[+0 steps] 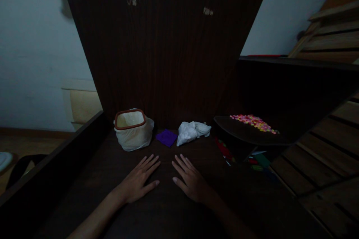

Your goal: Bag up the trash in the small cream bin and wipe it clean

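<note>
Palm down on the dark wooden desk, my left hand has its fingers spread and holds nothing. Beside it, a little apart, my right hand rests flat in the same way, also holding nothing. Just beyond the fingertips, between the two hands, lies a flat purple square that looks like folded paper or cloth. A small bin lined with a white plastic bag, with a brown rim, stands beyond my left hand. Past my right hand is a crumpled white plastic bag; its contents are hidden.
A dark back panel rises behind these things. At the right, a curved shelf carries a pile of small pink and yellow pieces. Beneath it are red and green items, too dim to name. A raised side edge bounds the left.
</note>
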### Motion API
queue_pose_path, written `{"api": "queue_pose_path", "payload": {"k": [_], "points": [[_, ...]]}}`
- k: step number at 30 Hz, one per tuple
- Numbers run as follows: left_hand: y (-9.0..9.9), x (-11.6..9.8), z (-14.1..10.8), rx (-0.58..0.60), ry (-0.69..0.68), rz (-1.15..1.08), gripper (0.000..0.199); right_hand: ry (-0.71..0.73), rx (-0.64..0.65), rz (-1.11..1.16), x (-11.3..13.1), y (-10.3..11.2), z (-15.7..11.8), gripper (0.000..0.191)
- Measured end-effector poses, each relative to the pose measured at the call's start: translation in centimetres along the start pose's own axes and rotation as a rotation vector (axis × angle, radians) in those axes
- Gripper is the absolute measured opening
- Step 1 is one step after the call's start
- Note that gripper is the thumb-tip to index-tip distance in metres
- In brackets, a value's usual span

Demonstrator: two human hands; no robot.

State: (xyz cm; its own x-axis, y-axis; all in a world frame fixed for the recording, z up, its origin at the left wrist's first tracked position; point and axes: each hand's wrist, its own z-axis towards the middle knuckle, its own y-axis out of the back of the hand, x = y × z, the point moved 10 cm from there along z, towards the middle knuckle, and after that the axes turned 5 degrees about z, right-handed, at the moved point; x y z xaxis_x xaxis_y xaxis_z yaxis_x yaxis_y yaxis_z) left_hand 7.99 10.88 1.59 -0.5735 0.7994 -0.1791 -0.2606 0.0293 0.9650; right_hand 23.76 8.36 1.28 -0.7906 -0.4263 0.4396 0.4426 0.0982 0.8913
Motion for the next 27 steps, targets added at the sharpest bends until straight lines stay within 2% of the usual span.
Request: {"api": "queue_pose_path", "payload": {"k": [13,19,27], "points": [[0.22,0.05,0.09,0.041,0.021,-0.011,0.064,-0.008,-0.008,0.012,-0.49,-0.28,0.14,0.056],[0.37,0.0,0.07,-0.002,-0.006,-0.022,0.065,-0.008,-0.017,0.028,-0.33,-0.07,0.14,0.055],[0.11,0.11,0.15,0.025,0.015,-0.02,0.064,-0.009,-0.018,0.017,-0.36,-0.15,0.14,0.055]]}}
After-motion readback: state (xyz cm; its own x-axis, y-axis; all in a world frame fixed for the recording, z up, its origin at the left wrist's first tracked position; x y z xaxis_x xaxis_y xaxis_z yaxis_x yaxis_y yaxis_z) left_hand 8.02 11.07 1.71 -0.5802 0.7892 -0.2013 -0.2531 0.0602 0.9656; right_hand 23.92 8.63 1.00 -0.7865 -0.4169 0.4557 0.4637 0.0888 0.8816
